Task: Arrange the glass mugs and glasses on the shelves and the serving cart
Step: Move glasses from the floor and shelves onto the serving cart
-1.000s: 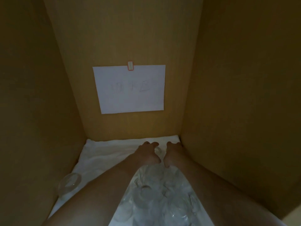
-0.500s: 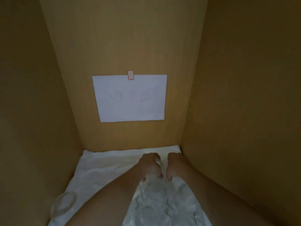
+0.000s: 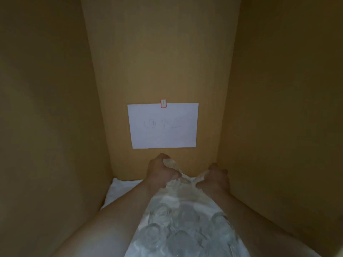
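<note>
Several clear glasses (image 3: 163,232) stand close together inside a clear plastic bag (image 3: 187,199) on the floor of a dim wooden shelf compartment. My left hand (image 3: 159,171) grips a bunched end of the bag's top, raised near the back wall. To its right and a little lower, my right hand (image 3: 215,179) grips the other bunched end. The plastic is stretched between the two hands. My forearms run along both sides of the bag.
A white cloth (image 3: 122,191) covers the shelf floor. A white paper sign (image 3: 163,127) with faint handwriting hangs on the back wall under a red-edged clip. Wooden side walls (image 3: 55,127) close in on the left and right.
Both hands have risen from the shelf floor and moved apart, pulling the bag's top up and open. The lone glass at the left has left the view.
</note>
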`<state>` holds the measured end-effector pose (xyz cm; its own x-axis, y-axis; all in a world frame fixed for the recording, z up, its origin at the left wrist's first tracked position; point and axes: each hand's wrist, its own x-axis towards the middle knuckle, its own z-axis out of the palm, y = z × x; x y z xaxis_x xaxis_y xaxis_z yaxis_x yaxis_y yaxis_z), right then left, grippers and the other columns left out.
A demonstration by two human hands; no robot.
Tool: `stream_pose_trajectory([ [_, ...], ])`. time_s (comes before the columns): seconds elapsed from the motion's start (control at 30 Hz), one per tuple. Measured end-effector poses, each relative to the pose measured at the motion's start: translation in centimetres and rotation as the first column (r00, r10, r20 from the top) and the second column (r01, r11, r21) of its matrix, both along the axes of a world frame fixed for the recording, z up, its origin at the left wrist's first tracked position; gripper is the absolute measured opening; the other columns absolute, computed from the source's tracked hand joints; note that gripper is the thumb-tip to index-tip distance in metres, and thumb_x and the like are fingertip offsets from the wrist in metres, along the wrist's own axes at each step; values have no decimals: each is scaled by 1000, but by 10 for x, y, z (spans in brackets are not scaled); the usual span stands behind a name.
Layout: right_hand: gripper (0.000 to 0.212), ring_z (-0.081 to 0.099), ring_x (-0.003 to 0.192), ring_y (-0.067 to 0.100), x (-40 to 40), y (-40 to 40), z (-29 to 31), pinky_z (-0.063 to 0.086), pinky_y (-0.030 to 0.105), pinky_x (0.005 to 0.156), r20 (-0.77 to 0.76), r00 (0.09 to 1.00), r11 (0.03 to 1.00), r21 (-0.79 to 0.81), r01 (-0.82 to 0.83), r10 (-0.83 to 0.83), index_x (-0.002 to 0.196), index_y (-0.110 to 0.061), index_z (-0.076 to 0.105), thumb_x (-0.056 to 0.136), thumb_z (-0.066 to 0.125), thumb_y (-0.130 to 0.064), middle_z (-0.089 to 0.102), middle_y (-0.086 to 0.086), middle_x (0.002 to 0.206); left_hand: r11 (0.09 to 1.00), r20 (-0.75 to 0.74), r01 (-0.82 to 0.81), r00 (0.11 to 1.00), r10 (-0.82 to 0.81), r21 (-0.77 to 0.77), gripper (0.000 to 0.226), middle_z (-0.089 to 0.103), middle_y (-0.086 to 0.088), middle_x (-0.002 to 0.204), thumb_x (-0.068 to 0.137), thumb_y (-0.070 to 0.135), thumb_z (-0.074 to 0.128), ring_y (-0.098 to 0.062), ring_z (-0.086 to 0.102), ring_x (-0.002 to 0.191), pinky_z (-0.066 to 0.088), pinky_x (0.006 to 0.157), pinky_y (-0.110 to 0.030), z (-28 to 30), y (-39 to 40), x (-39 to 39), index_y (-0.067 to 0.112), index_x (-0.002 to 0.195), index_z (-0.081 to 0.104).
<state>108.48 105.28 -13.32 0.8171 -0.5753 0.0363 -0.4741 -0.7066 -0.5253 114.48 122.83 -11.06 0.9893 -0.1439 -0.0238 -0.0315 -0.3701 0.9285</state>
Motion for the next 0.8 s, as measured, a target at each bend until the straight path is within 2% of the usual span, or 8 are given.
stream_pose_trajectory([
  [0.17,70,60,95,29,-29,22,18,53,34,76,310,948,967,254,-9,-73,116,-10,44,68,90,-31,60,13,115,943,-99,-117,991,90,-312,62,60,-2,117,59,9,90,-24,64,97,63,63,-47,28,36,-40,33,104,55],
  [0.27,70,60,87,27,-56,38,25,48,33,72,421,901,960,279,-23,-101,112,-12,45,64,92,-34,65,8,106,852,-166,-124,985,44,-509,67,52,-8,126,68,4,86,-25,58,105,61,68,-58,36,59,-65,24,120,49],
  [0.37,72,63,87,29,-88,55,31,49,36,72,498,859,961,276,-30,-116,118,-15,44,66,89,-40,61,0,94,778,-194,-120,981,-2,-617,71,50,-10,127,73,0,81,-26,55,105,60,72,-62,45,79,-96,17,132,44],
  [0.43,70,63,84,29,-112,67,35,46,34,69,529,840,968,250,-20,-120,117,-18,41,69,85,-46,60,-3,89,739,-225,-117,973,-48,-663,71,52,-10,126,72,-4,80,-27,54,108,59,77,-63,51,91,-118,13,133,47],
  [0.5,71,65,85,30,-136,77,38,46,35,69,543,829,974,225,8,-132,119,-22,38,71,80,-53,64,-2,92,703,-248,-106,963,-103,-704,57,54,-13,125,70,-8,79,-31,55,110,59,79,-61,55,102,-140,5,121,58],
  [0.6,78,65,93,26,-176,92,41,53,40,77,567,809,978,202,42,-152,128,-24,41,71,76,-64,64,-3,101,627,-243,-76,952,-185,-775,47,61,-18,122,66,-11,77,-37,60,113,58,84,-60,53,119,-172,-3,111,66],
  [0.7,80,61,103,27,-213,108,46,50,43,91,627,751,965,257,53,-209,128,-21,45,69,79,-63,63,-1,103,541,-195,-5,936,-294,-841,58,72,-21,115,58,-10,76,-38,70,105,56,94,-54,50,130,-205,-2,115,66],
  [0.8,85,58,111,27,-245,117,49,42,39,95,682,684,956,282,81,-259,136,-18,44,70,83,-56,58,-3,103,443,-137,54,912,-387,-895,45,72,-23,113,65,-5,77,-37,72,101,54,96,-53,51,131,-234,1,108,68],
])
